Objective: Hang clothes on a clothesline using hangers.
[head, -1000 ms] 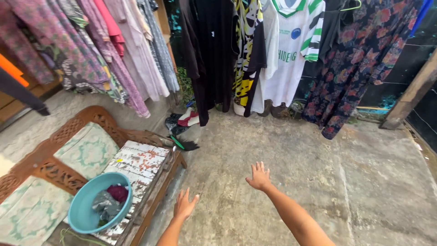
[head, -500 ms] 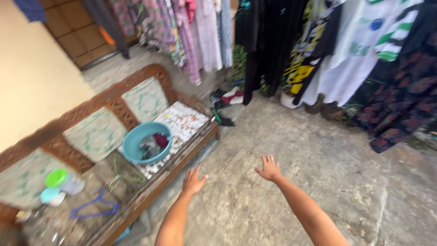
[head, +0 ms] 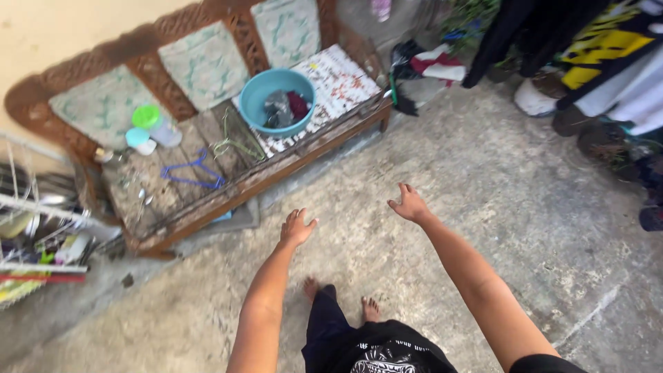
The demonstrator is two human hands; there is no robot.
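My left hand point(head: 297, 228) is stretched out over the concrete floor, fingers spread, holding nothing. My right hand point(head: 409, 204) hangs a little farther out, also empty with fingers apart. Ahead of both stands a carved wooden bench point(head: 276, 173). On its seat rests a teal basin point(head: 259, 93) with dark grey and maroon cloth point(head: 286, 107) inside. A blue clothes hanger point(head: 193, 173) and a green hanger point(head: 235, 141) lie on the slats beside it. My left hand is the nearer one to the bench edge.
Small green and pale blue plastic tubs point(head: 145, 128) sit at the bench's left. A wire rack point(head: 34, 228) with utensils stands at far left. Hanging clothes point(head: 608, 55) and pots fill the upper right. Shoes and cloth point(head: 428, 62) lie past the bench end.
The view has swung down and left, from the hanging clothes to the bench and my feet. Both hands stay open and outstretched.
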